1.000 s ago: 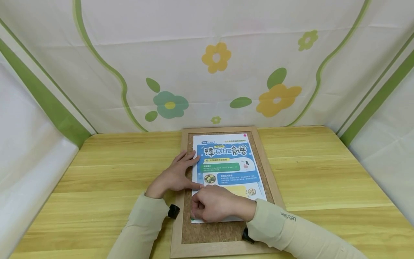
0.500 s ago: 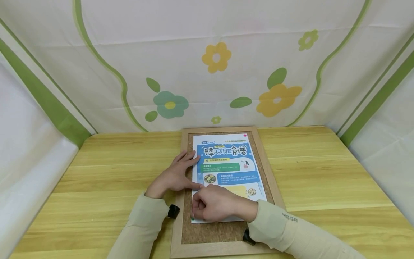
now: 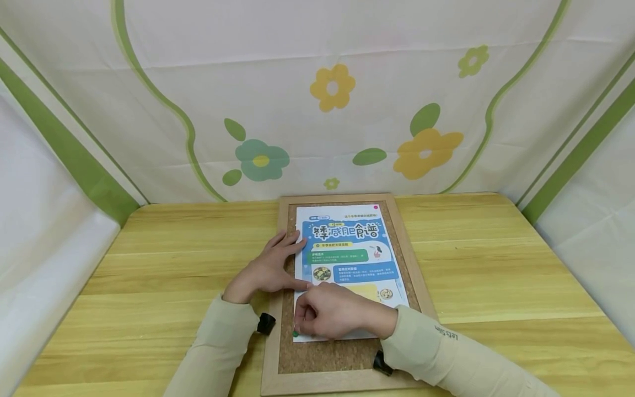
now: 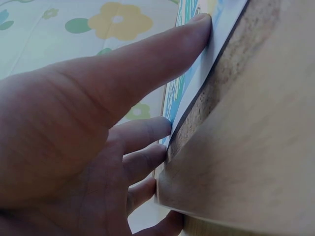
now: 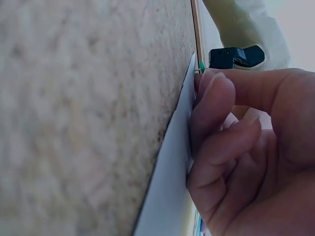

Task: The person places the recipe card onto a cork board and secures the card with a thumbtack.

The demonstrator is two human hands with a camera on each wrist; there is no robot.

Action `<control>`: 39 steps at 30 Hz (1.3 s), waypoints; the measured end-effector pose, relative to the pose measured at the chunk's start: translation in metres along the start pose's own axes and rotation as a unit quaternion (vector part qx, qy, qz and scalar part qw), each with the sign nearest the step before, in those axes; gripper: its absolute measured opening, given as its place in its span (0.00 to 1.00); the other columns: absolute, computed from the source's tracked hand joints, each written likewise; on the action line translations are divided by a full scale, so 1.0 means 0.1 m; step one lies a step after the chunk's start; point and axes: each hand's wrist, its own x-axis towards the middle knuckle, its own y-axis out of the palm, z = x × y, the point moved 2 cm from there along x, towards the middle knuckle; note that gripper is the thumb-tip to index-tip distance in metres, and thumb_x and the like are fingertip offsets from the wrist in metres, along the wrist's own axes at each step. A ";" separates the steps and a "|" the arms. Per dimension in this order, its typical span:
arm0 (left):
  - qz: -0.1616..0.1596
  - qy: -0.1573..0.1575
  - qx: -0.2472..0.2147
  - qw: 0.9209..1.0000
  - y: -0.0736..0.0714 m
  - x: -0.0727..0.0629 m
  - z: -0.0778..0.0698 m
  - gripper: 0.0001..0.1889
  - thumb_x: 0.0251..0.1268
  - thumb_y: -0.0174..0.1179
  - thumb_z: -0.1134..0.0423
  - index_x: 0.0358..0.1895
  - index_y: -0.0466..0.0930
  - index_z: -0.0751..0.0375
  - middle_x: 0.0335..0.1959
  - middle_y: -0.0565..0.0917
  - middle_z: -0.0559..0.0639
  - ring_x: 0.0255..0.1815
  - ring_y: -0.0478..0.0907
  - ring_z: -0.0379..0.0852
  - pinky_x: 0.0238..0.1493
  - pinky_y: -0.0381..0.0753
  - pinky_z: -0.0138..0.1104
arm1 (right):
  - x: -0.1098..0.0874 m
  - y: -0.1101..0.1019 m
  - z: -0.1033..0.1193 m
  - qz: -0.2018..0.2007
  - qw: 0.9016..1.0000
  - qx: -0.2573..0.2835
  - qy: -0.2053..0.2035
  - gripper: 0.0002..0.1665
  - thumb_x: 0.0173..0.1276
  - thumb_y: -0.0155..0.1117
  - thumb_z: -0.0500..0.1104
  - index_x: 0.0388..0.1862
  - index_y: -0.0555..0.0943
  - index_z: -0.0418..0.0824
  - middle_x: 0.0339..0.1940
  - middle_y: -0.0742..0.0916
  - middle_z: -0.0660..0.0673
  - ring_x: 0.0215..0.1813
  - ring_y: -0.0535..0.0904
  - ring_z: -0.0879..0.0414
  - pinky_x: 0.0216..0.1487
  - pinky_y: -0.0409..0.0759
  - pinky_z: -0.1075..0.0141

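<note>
A printed poster (image 3: 354, 256) lies on a wood-framed cork board (image 3: 324, 359), with a pink thumbtack (image 3: 375, 207) at its top right corner. My left hand (image 3: 270, 270) is spread along the poster's left edge, thumb and fingertips resting on the sheet and board. At the lower left corner, my right hand (image 3: 331, 312) pinches a green thumbtack (image 5: 202, 67) between thumb and fingers. In the right wrist view the tack's thin metal needle shows just above the paper's edge. The curled right hand covers part of the poster's lower section.
The board sits on a yellow wood-grain table (image 3: 496, 264). Behind stands a white curtain (image 3: 278, 88) with printed flowers, and more cloth hangs at both sides. A black wrist-worn device (image 3: 266, 324) sits at the left sleeve, another (image 3: 381, 363) at the right.
The right hand and sleeve have shifted very slightly to the right, and a little more of the green thumbtack shows. The left hand and the poster stay in place.
</note>
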 end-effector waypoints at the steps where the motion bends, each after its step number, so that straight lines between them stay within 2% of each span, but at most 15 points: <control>1: 0.001 0.000 0.001 1.000 0.00 0.00 0.00 0.54 0.60 0.81 0.50 0.86 0.59 0.58 0.91 0.52 0.58 0.92 0.36 0.66 0.87 0.49 0.65 | 0.00 0.00 0.00 0.001 1.000 0.002 -0.002 0.07 0.74 0.70 0.42 0.34 0.89 0.49 0.17 0.80 0.61 0.18 0.73 0.69 0.30 0.72 0.74; 8: 0.006 -0.001 0.004 1.000 0.00 0.00 -0.01 0.54 0.61 0.80 0.49 0.86 0.59 0.58 0.91 0.51 0.58 0.92 0.35 0.66 0.87 0.49 0.65 | 0.01 0.00 -0.03 0.006 1.000 0.016 -0.006 0.08 0.74 0.68 0.39 0.33 0.89 0.48 0.16 0.80 0.60 0.15 0.72 0.68 0.28 0.72 0.75; 24: 0.000 -0.003 0.004 1.000 -0.01 -0.01 -0.02 0.53 0.61 0.80 0.51 0.86 0.60 0.59 0.91 0.52 0.58 0.92 0.36 0.66 0.87 0.49 0.66 | 0.02 0.01 -0.01 0.010 1.000 0.004 -0.006 0.08 0.74 0.67 0.38 0.35 0.89 0.48 0.17 0.82 0.60 0.13 0.73 0.68 0.28 0.75 0.74; 39: 0.001 -0.006 0.003 1.000 -0.01 0.00 -0.03 0.54 0.60 0.81 0.50 0.86 0.60 0.59 0.91 0.52 0.58 0.92 0.36 0.66 0.86 0.50 0.67 | 0.01 0.00 0.05 0.011 0.999 -0.039 -0.005 0.09 0.75 0.67 0.39 0.33 0.87 0.49 0.18 0.81 0.60 0.16 0.75 0.67 0.28 0.74 0.74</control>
